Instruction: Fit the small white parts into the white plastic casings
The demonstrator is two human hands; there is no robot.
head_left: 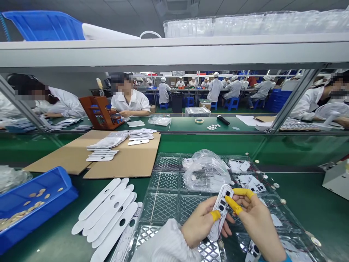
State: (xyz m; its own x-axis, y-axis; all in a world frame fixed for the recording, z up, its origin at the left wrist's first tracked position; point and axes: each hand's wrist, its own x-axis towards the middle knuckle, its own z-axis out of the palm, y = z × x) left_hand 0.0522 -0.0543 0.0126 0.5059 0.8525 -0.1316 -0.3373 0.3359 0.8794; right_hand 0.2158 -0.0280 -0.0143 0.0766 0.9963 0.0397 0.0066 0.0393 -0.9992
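My left hand is wrapped round a long white plastic shell with dark cut-outs, held upright over a clear plastic tray. A yellow finger cot covers its thumb. My right hand, with yellow cots on two fingers, pinches the shell's upper end from the right. Just beyond the shell lies a crumpled clear plastic bag with small white parts inside. More white parts with thin wires lie in the tray to the right.
A fan of long white plastic strips lies left of the tray. A blue bin with small round discs stands at the far left. Cardboard sheets carry more white pieces. Other workers in white sit across the green bench. A white box stands at the right.
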